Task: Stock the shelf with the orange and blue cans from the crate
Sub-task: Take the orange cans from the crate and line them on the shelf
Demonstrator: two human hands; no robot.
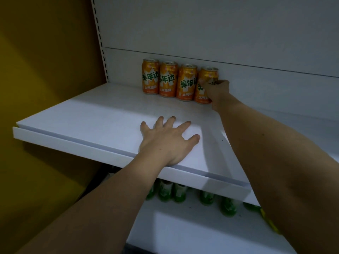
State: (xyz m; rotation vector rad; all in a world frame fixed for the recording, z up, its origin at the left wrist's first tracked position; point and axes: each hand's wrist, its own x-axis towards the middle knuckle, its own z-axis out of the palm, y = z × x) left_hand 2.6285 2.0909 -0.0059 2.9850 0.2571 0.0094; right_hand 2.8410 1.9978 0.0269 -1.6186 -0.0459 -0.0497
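Several orange cans stand upright in a row against the back panel of the white shelf. My right hand reaches to the back and grips the rightmost orange can, which stands on the shelf beside the third can. The leftmost can and the second can stand free. My left hand rests flat on the shelf near its front edge, fingers spread. No blue cans and no crate are in view.
Green bottles stand on the lower shelf under the front lip. A yellow wall lies to the left, past the slotted upright. Shelf surface extends right of the row of cans.
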